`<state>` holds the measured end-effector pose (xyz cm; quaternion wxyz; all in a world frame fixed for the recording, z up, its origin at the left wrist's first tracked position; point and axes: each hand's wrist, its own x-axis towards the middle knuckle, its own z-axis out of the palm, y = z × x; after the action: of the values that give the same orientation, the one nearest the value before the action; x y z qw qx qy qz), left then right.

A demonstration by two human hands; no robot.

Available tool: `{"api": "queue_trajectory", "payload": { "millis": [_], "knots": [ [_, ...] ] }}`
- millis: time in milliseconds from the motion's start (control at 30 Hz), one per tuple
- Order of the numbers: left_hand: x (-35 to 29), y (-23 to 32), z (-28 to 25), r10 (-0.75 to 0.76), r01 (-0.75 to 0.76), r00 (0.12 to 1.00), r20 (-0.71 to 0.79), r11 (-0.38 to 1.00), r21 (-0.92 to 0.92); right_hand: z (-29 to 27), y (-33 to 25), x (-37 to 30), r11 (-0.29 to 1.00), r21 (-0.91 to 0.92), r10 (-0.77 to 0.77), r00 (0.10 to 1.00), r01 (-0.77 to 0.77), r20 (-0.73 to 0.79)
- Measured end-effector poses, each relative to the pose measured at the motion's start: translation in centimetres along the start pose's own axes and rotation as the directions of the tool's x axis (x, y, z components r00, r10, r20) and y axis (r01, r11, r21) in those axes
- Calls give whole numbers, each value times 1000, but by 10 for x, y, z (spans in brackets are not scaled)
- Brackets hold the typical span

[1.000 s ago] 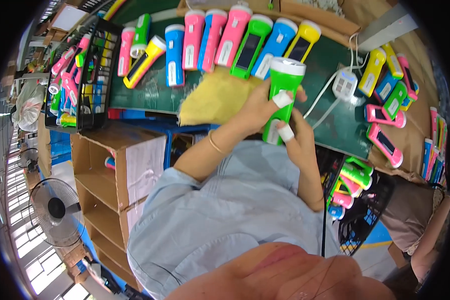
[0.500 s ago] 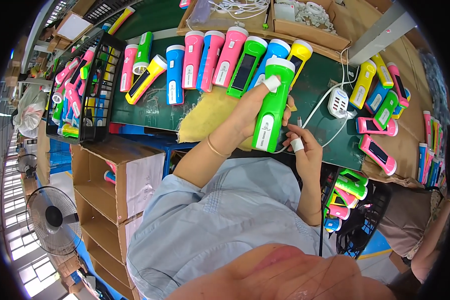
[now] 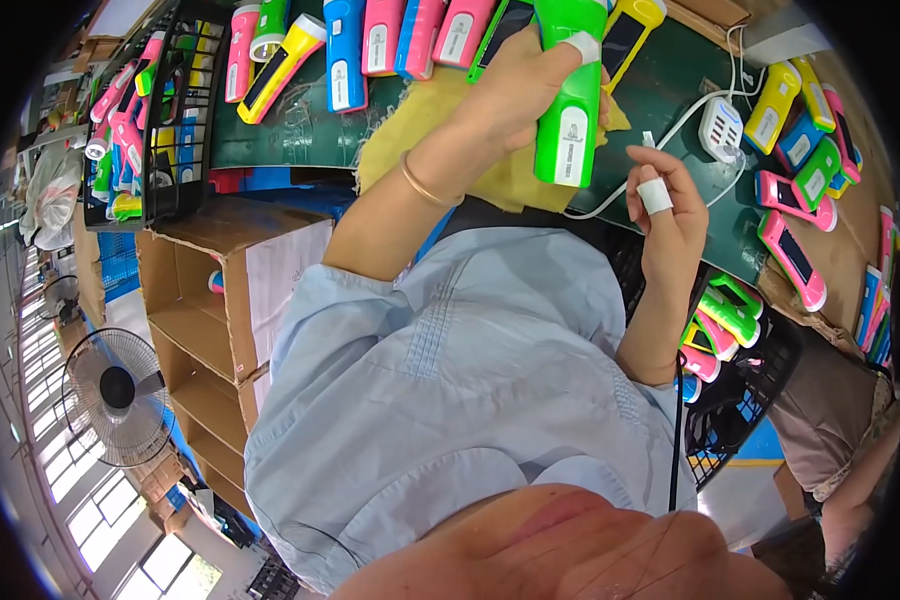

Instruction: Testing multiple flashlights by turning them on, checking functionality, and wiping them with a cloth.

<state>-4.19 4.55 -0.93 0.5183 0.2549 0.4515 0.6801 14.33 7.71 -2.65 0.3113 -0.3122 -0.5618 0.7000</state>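
Observation:
My left hand (image 3: pixel 518 85), with white tape on the thumb, is wrapped round a green flashlight (image 3: pixel 567 125) with a white label plate. The flashlight stands nearly upright in view, its wide head away from me, over a yellow cloth (image 3: pixel 505 185). Close by on the right, my right hand (image 3: pixel 670 205) has curled fingers and white tape on one digit. A small plug (image 3: pixel 648 138) sticks out past its fingertips, apart from the flashlight. The white cable (image 3: pixel 610 200) runs beside this hand; the grip itself is partly hidden.
Several flashlights, such as a blue one (image 3: pixel 346 60), line the far side of the green tabletop (image 3: pixel 280 140). A white multi-port charger (image 3: pixel 720 130) sits right of them, beside more flashlights (image 3: pixel 792 255). Black crates (image 3: pixel 160 190) hold others. Cardboard shelving (image 3: pixel 185 310) and a fan (image 3: pixel 117 390) stand left.
The view has tilted, so the table sits higher in it. My right hand and the plug have moved slightly away from the flashlight's lower end. My left hand keeps its hold.

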Motion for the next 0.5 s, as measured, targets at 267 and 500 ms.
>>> {"api": "queue_trajectory", "payload": {
  "millis": [267, 500],
  "knots": [
    [2, 16, -13, 234, -292, 956, 179, 831, 474, -8, 5, 9, 1000, 8, 20, 999, -20, -49],
    [21, 37, -1, 691, -208, 722, -38, 269, 940, -7, 7, 29, 980, 200, -8, 999, 1, 36]
  ]
}}
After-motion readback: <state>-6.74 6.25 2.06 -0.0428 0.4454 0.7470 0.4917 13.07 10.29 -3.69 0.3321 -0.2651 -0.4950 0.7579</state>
